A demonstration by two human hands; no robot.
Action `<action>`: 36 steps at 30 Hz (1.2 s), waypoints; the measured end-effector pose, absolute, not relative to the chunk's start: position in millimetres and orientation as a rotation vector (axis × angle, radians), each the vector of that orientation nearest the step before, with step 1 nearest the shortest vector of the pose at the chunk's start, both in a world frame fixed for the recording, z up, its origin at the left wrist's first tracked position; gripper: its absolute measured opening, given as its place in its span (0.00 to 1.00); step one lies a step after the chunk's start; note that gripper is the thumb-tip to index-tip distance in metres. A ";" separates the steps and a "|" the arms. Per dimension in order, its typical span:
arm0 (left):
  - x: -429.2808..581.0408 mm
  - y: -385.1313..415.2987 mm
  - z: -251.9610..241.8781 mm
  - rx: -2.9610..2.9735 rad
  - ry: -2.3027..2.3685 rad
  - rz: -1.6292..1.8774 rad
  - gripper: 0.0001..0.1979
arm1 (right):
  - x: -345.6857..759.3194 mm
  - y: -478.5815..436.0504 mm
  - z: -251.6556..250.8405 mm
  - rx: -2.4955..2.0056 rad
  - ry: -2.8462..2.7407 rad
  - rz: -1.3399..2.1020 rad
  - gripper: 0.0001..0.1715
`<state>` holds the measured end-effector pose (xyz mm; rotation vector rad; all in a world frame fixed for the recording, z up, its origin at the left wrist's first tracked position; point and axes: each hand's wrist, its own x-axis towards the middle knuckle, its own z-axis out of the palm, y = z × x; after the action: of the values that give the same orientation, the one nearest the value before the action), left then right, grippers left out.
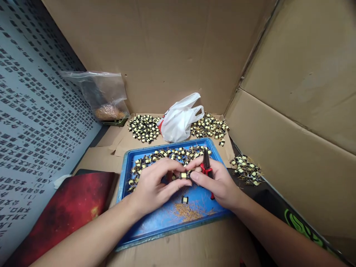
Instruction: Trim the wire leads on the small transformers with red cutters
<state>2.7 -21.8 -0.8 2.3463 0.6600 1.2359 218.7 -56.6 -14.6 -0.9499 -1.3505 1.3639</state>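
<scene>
Rows of black Chinese characters cover the pale printed sheet (pixel 46 96) on the left side, running aslant to the view. Among them 公文 and 公司 seem to appear, and near the lower edge are numbered items, apparently including a 2 and bracketed numbers; most of the remaining lines are too small or blurred to read. The white plastic bag (pixel 179 124) bears red print, folded and illegible. On the dark surface at lower right, a bright green sign (pixel 297 222) shows curling strokes, with no readable word.
</scene>
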 end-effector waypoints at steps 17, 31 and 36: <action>3.0 -17.9 -1.0 2.251 0.752 0.972 0.23 | 216.7 -58.5 -13.6 -1.004 -1.297 1.091 0.08; 8.4 -22.1 7.2 2.176 0.532 0.856 0.08 | 216.8 -57.2 -14.7 -0.905 -1.369 1.256 0.09; 10.4 -21.3 7.1 2.079 0.674 0.979 0.07 | 216.7 -59.0 -16.1 -0.909 -1.312 1.258 0.12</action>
<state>10.4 -21.3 7.1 2.0786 0.6737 0.9787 216.7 -59.0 -16.1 -0.9092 -1.3119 1.2578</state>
